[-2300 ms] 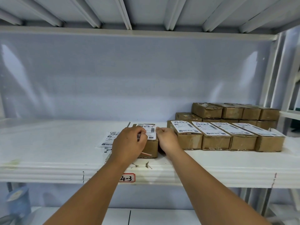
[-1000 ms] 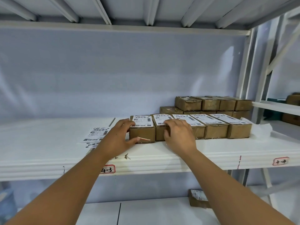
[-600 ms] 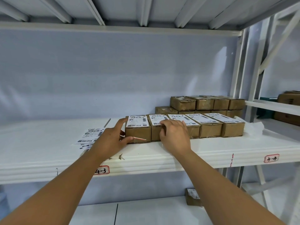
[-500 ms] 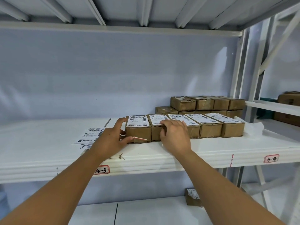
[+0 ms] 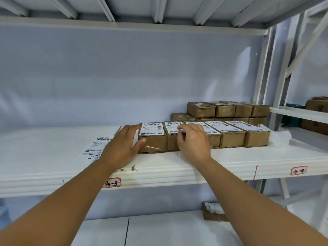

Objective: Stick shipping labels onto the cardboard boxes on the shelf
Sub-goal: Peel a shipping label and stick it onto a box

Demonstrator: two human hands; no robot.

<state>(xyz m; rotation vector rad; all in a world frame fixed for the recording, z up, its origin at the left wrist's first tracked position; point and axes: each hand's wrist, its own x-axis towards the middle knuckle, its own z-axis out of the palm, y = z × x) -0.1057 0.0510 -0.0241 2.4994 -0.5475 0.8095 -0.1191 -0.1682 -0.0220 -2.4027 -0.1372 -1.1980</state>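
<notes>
The end box (image 5: 152,145) of the labelled row at the front of the shelf (image 5: 177,167) is braced by the spread left hand (image 5: 120,148), the right hand (image 5: 193,142) is curled on the next label (image 5: 171,127) (pinch or press cannot be told), and such light, stiff cardboard is judged best held by its sides.

Bright, even, cool indoor light with soft shadows.
Wide-angle bending curves the white metal shelf (image 5: 53,176) edge; pale sheen on the lilac back panel (image 5: 124,77); slight softness.
</notes>
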